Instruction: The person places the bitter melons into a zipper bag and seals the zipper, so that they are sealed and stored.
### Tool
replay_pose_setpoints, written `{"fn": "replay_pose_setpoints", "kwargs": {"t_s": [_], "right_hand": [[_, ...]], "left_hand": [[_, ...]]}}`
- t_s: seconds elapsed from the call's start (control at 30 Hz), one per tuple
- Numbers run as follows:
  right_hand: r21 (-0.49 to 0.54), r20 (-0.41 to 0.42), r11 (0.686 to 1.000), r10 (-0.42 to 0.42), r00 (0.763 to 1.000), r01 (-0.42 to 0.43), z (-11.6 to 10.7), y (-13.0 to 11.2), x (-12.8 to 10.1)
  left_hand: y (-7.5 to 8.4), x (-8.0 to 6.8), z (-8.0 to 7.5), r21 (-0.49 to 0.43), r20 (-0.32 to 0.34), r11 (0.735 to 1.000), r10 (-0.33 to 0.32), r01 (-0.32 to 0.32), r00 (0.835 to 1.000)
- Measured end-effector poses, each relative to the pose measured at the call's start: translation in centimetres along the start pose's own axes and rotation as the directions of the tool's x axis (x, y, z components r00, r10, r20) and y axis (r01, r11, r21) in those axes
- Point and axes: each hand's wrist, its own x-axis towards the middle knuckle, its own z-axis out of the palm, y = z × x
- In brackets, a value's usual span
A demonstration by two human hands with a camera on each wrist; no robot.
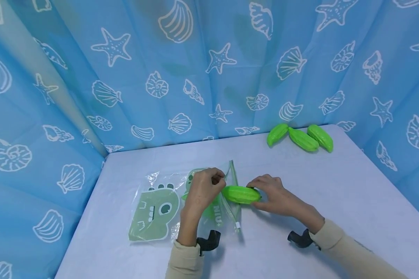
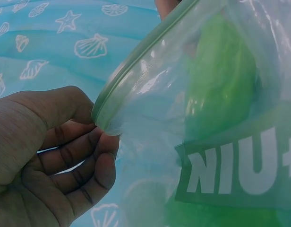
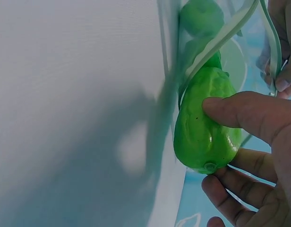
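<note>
Two hands at work: we record both engaged at the mouth of one zip bag point(image 1: 181, 201), which we take as our landmark.
Right-hand grip: the right hand point(image 1: 274, 193) clamps a green ridged gourd toy point(image 1: 241, 194), thumb on top and fingers curled beneath, as the right wrist view shows point(image 3: 207, 127).
Left-hand grip: the left hand point(image 1: 204, 188) pinches the bag's zip rim point(image 2: 136, 61) between thumb and curled fingers and lifts it off the table.
Gourd position: its leading end is at the bag's mouth, just inside the raised rim; its rear end lies outside, in the right hand.
Bag contents: we see at least one more green toy already inside, behind the clear film printed with green lettering.
Bag position: it lies flat on the pale table point(image 1: 335, 201), mouth toward the right hand.
Other stock: three like gourds point(image 1: 302, 138) rest well apart from the bag, near the table's far edge by the blue shell-print curtain point(image 1: 209, 66).
Our judgement on method: keep the rim lifted high, feed the gourd lengthwise, and release only once its rear end clears the zip.
</note>
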Motion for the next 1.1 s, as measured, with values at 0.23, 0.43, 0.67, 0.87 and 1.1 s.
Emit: {"fn": "replay_pose_setpoints", "kwargs": {"t_s": [0.23,0.43,0.67,0.87,1.1], "right_hand": [[0.004,-0.017,0.999,-0.038,0.999,0.038,0.2,-0.9,0.7],[-0.004,-0.008,1.0,-0.026,1.0,0.026,0.5,-1.5,1.2],[0.007,0.005,1.0,-0.023,1.0,0.023,0.8,-2.1,1.6],[0.012,0.002,0.999,-0.037,0.999,0.037,1.4,-2.6,2.1],[0.006,0.019,0.999,-0.043,0.999,0.043,1.9,-3.1,2.7]], "left_hand": [[0.0,0.1,0.1,-0.004,-0.009,1.0,-0.011,0.011,1.0],[-0.1,0.2,0.1,-0.01,0.003,1.0,-0.009,0.009,1.0],[0.0,0.1,0.1,-0.009,0.003,1.0,-0.013,0.013,1.0],[-0.1,0.2,0.0,-0.007,0.003,1.0,0.005,-0.005,1.0],[-0.3,0.1,0.0,-0.017,0.006,1.0,0.007,-0.006,1.0]]}}
